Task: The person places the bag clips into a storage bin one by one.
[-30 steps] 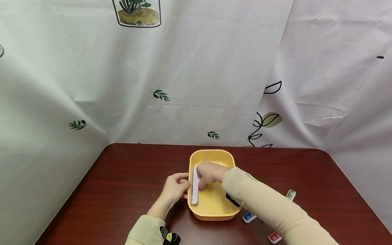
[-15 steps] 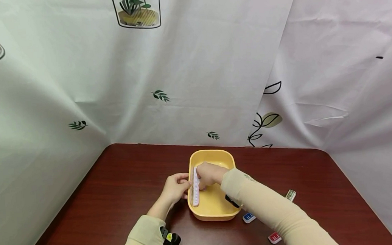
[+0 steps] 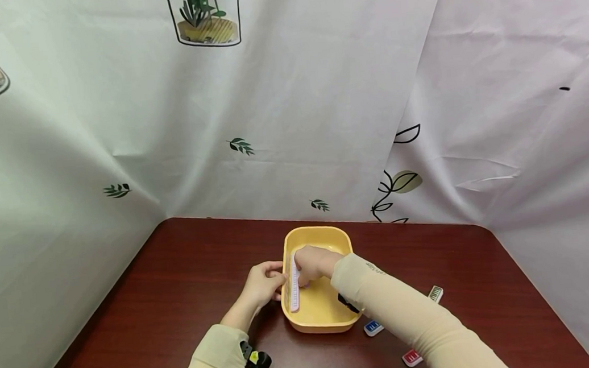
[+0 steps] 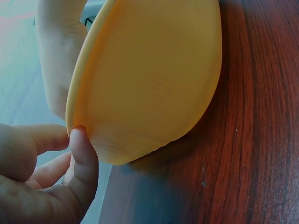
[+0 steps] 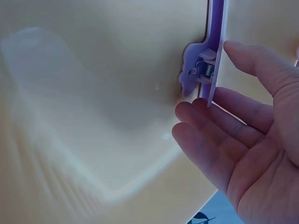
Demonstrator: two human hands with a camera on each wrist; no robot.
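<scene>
A yellow plastic basin (image 3: 329, 312) stands on the table. My left hand (image 3: 260, 283) pinches its left rim between thumb and fingers, with the basin tipped at a slant in the left wrist view. Inside, along the left wall, lies a long pale purple bag clip (image 3: 294, 289) with ruled marks. Its spring hinge shows in the right wrist view. My right hand (image 5: 252, 135) reaches into the basin beside the clip. The thumb tip is right at the clip's edge and the other fingertips are at its hinge end, loosely bent. In the head view this hand hides part of the clip.
To the right of the basin, partly under the right sleeve (image 3: 406, 307), lie small white-edged pieces with ruled marks: a blue one (image 3: 373, 328), a red one (image 3: 412, 358) and a green one (image 3: 435, 294). A patterned cloth (image 3: 290, 121) hangs behind the dark red table (image 3: 202, 259).
The purple clip has shifted slightly toward the near end of the basin, and its far end sits a little lower. Both hands stay nearly where they were.
</scene>
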